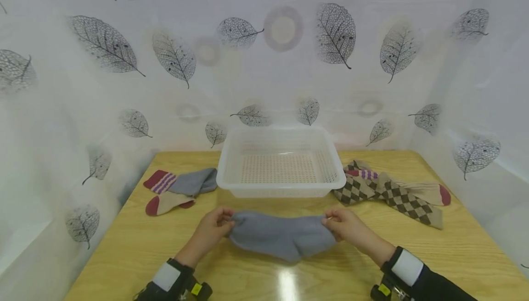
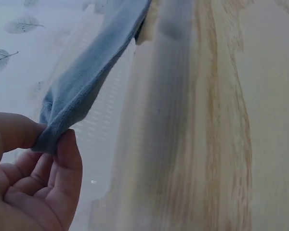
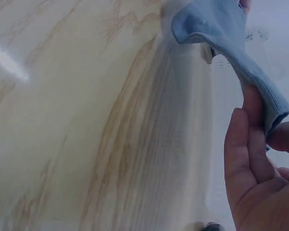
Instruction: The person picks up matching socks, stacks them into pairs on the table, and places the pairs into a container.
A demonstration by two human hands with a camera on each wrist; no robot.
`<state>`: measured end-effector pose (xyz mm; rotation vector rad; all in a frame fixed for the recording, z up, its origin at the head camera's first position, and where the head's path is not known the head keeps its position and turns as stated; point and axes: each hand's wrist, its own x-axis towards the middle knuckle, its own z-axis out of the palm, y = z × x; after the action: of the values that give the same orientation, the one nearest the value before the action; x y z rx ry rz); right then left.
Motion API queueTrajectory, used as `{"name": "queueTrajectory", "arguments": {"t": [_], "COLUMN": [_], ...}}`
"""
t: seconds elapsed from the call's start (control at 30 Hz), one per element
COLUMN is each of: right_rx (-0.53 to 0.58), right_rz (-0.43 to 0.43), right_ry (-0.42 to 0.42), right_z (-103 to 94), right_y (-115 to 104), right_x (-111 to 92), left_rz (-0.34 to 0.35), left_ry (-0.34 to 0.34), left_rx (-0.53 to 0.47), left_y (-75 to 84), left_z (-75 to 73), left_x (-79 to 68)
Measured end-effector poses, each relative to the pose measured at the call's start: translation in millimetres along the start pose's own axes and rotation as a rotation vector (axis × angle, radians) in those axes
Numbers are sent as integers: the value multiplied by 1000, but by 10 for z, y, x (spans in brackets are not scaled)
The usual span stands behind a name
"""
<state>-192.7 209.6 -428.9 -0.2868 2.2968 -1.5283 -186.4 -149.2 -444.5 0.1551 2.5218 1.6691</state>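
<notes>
A grey sock is stretched sideways above the table, in front of the white basket. My left hand pinches its left end between thumb and fingers; the left wrist view shows that bunched tip of the sock. At the other end, my right hand holds the ribbed cuff, with the thumb on one side and the fingers on the other, as the right wrist view shows of the sock. Between the two hands the sock's middle sags slightly.
Behind the sock stands a white plastic basket. To its left lie a grey sock and a beige-and-maroon sock. Several socks, including an argyle sock, overlap on the right. Leaf-printed sheeting surrounds the wooden table.
</notes>
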Motion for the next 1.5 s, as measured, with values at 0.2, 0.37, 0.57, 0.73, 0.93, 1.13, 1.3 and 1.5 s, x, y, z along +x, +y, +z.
{"name": "queueTrajectory", "arguments": {"t": [0.2,0.37,0.57,0.73,0.93,1.13,1.3,1.5], "right_rx": [-119,-183,-386,-573,-822,-920,-926,-903], "right_rz": [26,5,-61,-60,-174,-227,-219,-199], "right_ry": [109,116,157,170,154,164,165,147], "right_z": [51,58,84,140,182,200,190,154], "right_y": [118,181,198,186,154,160,147,96], "right_x": [125,176,218,246,260,264,241,175], "left_rz": [9,8,13,18,6,-20,-41,-38], "left_ry": [-18,-10,5,-23,-23,-37,-70,24], "left_rx": [111,237,344,406,442,451,417,489], "left_y": [-113,-202,-232,-225,-197,-183,-174,-161], "left_z": [53,88,76,58,66,65,15,-184], "left_x": [99,137,147,151,141,145,164,232]}}
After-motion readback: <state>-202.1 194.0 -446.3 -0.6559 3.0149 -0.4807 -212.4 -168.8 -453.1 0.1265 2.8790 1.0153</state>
